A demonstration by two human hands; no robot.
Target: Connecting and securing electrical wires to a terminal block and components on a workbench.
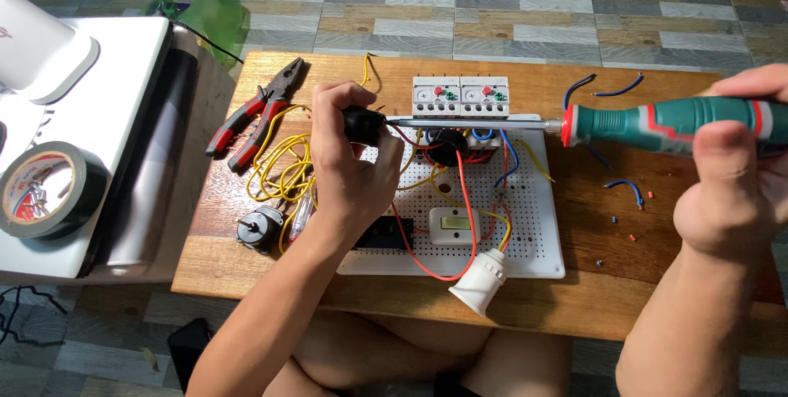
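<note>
Fingers of left hand [349, 163] hide black part [364, 125].

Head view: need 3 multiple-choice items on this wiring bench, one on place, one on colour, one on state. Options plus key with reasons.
1. Where do the pliers lie?
A. On the wooden board, left of the white perforated panel
B. On the perforated panel
C. On the floor tiles

2. What colour is the screwdriver handle?
A. Yellow and black
B. Green with red and white trim
C. Plain blue

3. What state is the left hand in?
A. Open and flat on the board
B. Closed around a small black part at the screwdriver tip
C. Holding the tape roll

Key:
1 A: the pliers rest on the wooden board, beside the perforated panel.
2 B: the screwdriver handle in the right hand is green, with red and white trim.
3 B: the left hand grips the black part where the shaft ends.
</note>
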